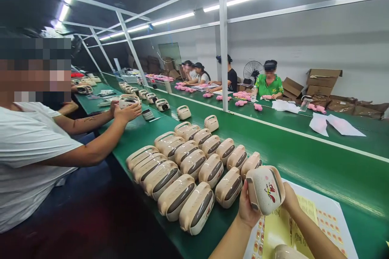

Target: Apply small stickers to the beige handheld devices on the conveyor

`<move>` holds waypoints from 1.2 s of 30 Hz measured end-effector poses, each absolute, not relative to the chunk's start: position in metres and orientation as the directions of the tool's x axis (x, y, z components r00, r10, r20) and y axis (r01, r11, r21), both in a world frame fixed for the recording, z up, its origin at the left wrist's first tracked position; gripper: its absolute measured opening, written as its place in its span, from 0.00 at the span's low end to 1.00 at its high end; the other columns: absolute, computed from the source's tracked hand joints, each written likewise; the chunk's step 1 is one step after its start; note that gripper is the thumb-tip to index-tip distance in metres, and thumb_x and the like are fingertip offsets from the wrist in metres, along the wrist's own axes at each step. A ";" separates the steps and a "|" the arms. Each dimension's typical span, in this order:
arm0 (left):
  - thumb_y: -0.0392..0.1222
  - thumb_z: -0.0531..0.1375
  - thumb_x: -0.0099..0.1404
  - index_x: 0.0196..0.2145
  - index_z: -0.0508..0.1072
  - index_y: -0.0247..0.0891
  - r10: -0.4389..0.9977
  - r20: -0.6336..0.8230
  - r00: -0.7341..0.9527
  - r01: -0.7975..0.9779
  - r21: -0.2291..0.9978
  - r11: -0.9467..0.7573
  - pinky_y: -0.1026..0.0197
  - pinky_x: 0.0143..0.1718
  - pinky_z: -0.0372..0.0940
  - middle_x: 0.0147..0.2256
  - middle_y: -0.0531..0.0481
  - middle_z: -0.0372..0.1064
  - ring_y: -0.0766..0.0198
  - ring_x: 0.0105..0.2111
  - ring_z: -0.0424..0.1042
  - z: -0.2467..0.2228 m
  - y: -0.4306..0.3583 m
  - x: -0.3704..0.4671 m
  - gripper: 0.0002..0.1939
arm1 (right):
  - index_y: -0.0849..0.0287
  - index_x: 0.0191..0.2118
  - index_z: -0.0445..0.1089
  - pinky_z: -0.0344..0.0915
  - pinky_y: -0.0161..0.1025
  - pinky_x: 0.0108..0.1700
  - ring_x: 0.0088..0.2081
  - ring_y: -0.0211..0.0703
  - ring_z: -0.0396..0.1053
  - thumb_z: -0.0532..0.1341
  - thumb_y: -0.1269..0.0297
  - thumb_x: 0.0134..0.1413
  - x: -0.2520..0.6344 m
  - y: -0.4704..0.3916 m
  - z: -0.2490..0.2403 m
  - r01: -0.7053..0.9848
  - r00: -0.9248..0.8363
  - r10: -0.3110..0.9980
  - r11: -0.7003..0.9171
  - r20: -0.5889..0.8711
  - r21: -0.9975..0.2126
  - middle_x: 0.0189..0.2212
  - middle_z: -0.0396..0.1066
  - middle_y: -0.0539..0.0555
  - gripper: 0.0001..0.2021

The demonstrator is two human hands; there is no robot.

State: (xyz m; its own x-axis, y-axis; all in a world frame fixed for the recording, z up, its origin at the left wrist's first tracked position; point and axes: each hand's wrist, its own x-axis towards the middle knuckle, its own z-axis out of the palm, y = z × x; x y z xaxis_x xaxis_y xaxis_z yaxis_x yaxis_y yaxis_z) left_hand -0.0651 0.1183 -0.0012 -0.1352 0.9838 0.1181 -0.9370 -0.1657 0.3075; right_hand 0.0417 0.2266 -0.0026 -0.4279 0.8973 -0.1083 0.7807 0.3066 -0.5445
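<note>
Between my two hands is a beige portable speaker (263, 190), its dotted front grille turned up with a red and black printed picture on it. My left hand (248, 208) grips the speaker's left side, thumb and fingers closed on it. On the other side my right hand (290, 198) is wrapped against its right edge, fingers partly hidden. Below lie a yellow printed sheet (275, 230) and a white sheet of small round orange stickers (330, 222). Part of another beige casing (288, 252) shows at the bottom edge.
Rows of similar speakers (197, 162) stand close on my left along the green table (304, 151). Left, a co-worker in a white shirt (36, 149) handles another speaker (129, 100). Across, several people sit near pink items (242, 95). A metal post (223, 48) rises from the table.
</note>
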 end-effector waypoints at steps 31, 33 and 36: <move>0.59 0.62 0.48 0.49 0.66 0.44 0.851 0.028 -0.524 -0.529 0.772 -0.351 0.55 0.49 0.59 0.52 0.47 0.65 0.49 0.53 0.61 0.011 0.100 -0.055 0.32 | 0.59 0.21 0.65 0.61 0.36 0.33 0.26 0.35 0.62 0.66 0.54 0.28 0.090 0.184 0.103 0.182 -0.526 0.833 -0.090 -0.174 -0.979 0.21 0.64 0.47 0.15; 0.56 0.64 0.47 0.47 0.68 0.43 0.859 0.024 -0.511 -0.500 0.805 -0.320 0.55 0.50 0.59 0.50 0.46 0.67 0.49 0.52 0.62 0.010 0.100 -0.053 0.30 | 0.59 0.21 0.67 0.61 0.36 0.31 0.26 0.36 0.62 0.66 0.57 0.31 0.086 0.170 0.114 0.198 -0.593 0.796 -0.003 -0.122 -0.980 0.22 0.64 0.48 0.12; 0.52 0.65 0.47 0.45 0.70 0.41 0.865 0.010 -0.502 -0.462 0.842 -0.277 0.54 0.48 0.59 0.46 0.45 0.70 0.48 0.50 0.64 0.008 0.102 -0.051 0.27 | 0.59 0.19 0.68 0.61 0.35 0.31 0.27 0.37 0.63 0.65 0.64 0.36 0.076 0.157 0.116 0.302 -0.616 0.788 0.214 -0.019 -0.929 0.22 0.65 0.48 0.07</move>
